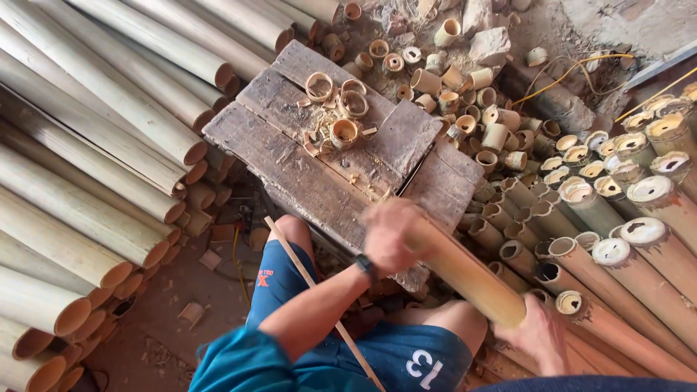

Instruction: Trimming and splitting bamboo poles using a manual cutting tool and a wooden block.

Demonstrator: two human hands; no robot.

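Bamboo everywhere. Far left, a stack of long pale bamboo poles (87, 145) lies with cut ends facing the middle of the view. Next over, a weathered grey wooden block of planks (327, 156) stands before the person's knees, with three short bamboo ring offcuts (343, 132) and chips on its top. A thin pale stick (319, 294) leans across the left thigh, touching neither hand.

Left hand (388, 236), watch at the wrist, is clenched around the upper end of a tan cut bamboo section (465, 274); motion blur smears the fingers, so the exact grip is not readable. The section's long axis runs diagonally, from upper left at the block's near edge down to lower right over the lap. Right hand (541, 335) sits at the lower end, cupping it from below and behind; whether the fingers close round it I cannot tell. Both hands touch the piece, the left nearer the block.

Right of that, a pile of short bamboo cylinders (486, 123), then capped bamboo lengths (624, 247) lying side by side.
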